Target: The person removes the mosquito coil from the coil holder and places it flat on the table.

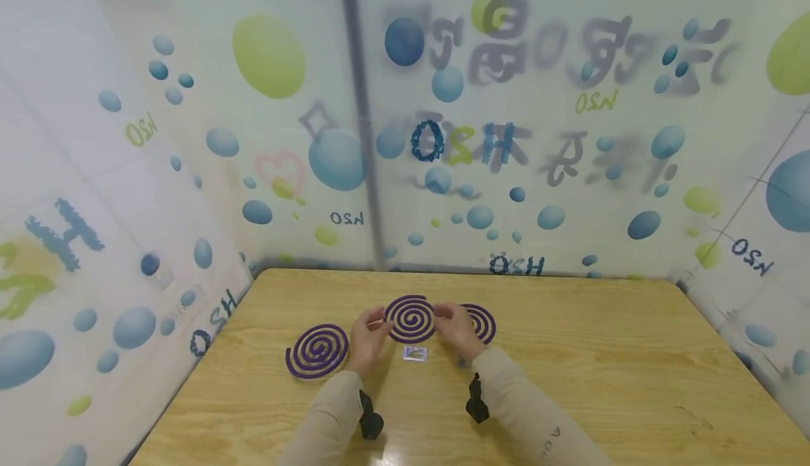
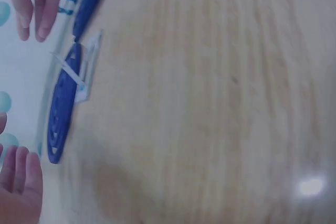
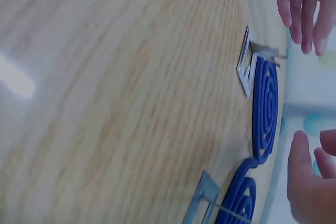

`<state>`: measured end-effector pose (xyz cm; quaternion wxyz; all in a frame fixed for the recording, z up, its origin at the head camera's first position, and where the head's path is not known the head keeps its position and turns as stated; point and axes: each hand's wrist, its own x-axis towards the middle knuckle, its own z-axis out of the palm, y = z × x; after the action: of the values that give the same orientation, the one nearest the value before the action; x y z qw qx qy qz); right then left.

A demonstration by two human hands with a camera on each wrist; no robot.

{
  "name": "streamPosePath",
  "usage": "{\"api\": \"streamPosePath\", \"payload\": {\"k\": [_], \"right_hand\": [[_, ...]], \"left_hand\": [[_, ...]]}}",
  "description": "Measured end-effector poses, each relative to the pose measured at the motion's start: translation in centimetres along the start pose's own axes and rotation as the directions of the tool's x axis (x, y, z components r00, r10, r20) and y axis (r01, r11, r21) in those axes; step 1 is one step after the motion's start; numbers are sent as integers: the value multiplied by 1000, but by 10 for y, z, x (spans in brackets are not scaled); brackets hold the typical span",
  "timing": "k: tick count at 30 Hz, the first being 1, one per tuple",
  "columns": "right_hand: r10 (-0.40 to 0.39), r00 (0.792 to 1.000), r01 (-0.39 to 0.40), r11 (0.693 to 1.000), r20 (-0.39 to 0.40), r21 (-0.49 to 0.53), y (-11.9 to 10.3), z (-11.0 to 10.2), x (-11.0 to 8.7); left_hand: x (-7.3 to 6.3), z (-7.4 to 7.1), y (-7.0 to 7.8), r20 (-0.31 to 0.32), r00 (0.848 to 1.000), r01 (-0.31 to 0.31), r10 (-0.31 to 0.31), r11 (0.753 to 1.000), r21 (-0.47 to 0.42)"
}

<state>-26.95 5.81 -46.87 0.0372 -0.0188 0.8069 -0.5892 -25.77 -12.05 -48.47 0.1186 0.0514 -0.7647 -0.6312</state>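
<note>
Three purple mosquito coils lie on the table: a left coil [image 1: 318,351], a middle coil [image 1: 410,320] and a right coil [image 1: 482,324] partly behind my right hand [image 1: 457,327]. My left hand [image 1: 368,339] is on the other side of the middle coil. Both wrist views show the hands raised above the coils, fingers loosely extended, a gap between them. A small metal coil stand [image 3: 244,64] with a raised prong lies by the middle coil [image 3: 266,111]; another stand [image 3: 203,195] sits beside the right coil [image 3: 242,200].
The wooden table [image 1: 607,367] ends at its far edge against a curtain [image 1: 544,192] printed with blue and green spots. Curtain panels also hang at the left and right sides. Dark devices are strapped at both wrists.
</note>
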Motion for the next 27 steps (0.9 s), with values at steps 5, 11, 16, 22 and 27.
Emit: {"api": "streamPosePath", "payload": {"k": [5, 11, 16, 22, 27], "right_hand": [[-21, 999, 17, 997, 47, 71, -5, 2, -7], [-68, 991, 49, 987, 118, 155, -18, 4, -20], [-101, 984, 69, 975, 144, 210, -17, 9, -21], [-120, 973, 67, 965, 198, 253, -21, 16, -25], [-134, 964, 69, 961, 232, 268, -31, 23, -27]], "left_hand": [[-2, -7, 18, 13, 999, -32, 33, 998, -51], [-4, -16, 31, 46, 998, -35, 36, 999, -30], [-6, -27, 25, 80, 996, -47, 47, 999, 3], [-14, -46, 30, 123, 991, -54, 52, 999, 9], [-16, -66, 35, 132, 991, -42, 31, 996, 81]]}}
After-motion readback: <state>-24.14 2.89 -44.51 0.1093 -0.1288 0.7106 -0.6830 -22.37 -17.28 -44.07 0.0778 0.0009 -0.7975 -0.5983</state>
